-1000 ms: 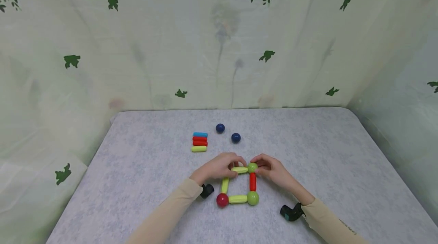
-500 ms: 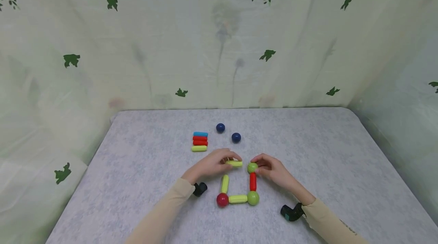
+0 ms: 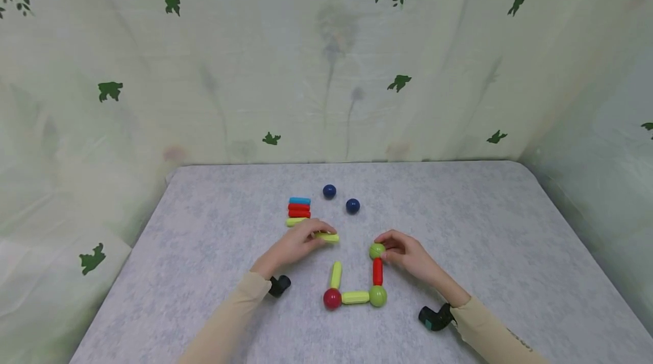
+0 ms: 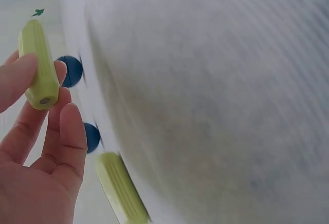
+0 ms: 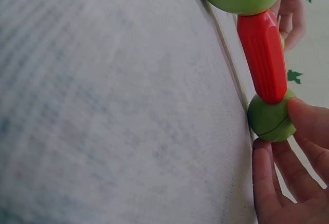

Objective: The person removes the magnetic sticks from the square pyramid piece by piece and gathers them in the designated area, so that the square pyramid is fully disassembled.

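My left hand [image 3: 295,244] pinches a yellow-green magnetic rod [image 3: 329,237] between thumb and fingers; in the left wrist view a small metal disc shows in the end of this rod [image 4: 42,80]. With thumb and fingertips my right hand [image 3: 410,256] holds a green ball [image 3: 376,250] at the far end of a red rod [image 3: 377,271]. That red rod runs to a nearer green ball [image 3: 378,296]. From there a yellow-green rod [image 3: 355,297] reaches a dark red ball [image 3: 332,299], and another yellow-green rod [image 3: 335,275] points away from it, making a three-sided shape.
Behind my left hand lies a row of rods: one blue rod [image 3: 300,200], two red rods [image 3: 299,210] and a yellow-green rod [image 3: 296,221] partly hidden by the hand. Two dark blue balls [image 3: 329,191] sit farther back on the grey cloth-covered table [image 3: 459,199].
My left hand has pulled the yellow-green rod off the far green ball and carried it left and back, opening the shape's far side. The right hand has stayed at the ball.
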Motion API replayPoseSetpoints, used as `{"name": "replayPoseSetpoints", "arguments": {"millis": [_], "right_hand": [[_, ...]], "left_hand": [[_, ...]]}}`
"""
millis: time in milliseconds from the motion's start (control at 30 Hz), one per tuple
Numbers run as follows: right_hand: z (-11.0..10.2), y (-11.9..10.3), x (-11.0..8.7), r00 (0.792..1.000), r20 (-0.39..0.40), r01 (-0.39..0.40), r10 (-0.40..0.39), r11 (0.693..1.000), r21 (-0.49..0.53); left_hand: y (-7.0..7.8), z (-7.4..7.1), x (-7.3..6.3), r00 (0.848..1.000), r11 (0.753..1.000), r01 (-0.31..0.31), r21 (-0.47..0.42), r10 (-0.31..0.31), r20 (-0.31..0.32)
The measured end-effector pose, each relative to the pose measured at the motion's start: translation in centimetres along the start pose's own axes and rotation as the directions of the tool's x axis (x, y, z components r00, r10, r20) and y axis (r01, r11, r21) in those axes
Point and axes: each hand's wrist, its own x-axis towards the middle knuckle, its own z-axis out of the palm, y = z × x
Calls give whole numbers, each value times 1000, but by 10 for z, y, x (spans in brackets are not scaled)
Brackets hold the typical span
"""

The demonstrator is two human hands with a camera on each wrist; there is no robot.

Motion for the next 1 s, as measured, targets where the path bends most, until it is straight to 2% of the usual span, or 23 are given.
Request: {"name": "replayPoseSetpoints", "arguments": {"millis": [233, 433, 767, 1000], "right_hand": [[0, 2, 1, 1000, -2, 16, -16, 1000, -14], [0, 3, 1, 1000, 5, 23, -23, 1000, -16], [0, 3, 1, 1000, 4, 14, -14, 1000, -11], [0, 2, 1, 1000, 2, 11, -11, 1000, -5]], "left_hand": [[-10, -8, -11, 997, 999, 22, 31, -19, -71], [-16, -14, -18, 988, 994, 101, 33, -97, -123], [-23, -22, -25, 973, 983, 159, 91, -141, -183], [-26, -26, -28, 960, 964, 220, 147, -187, -206]]}}
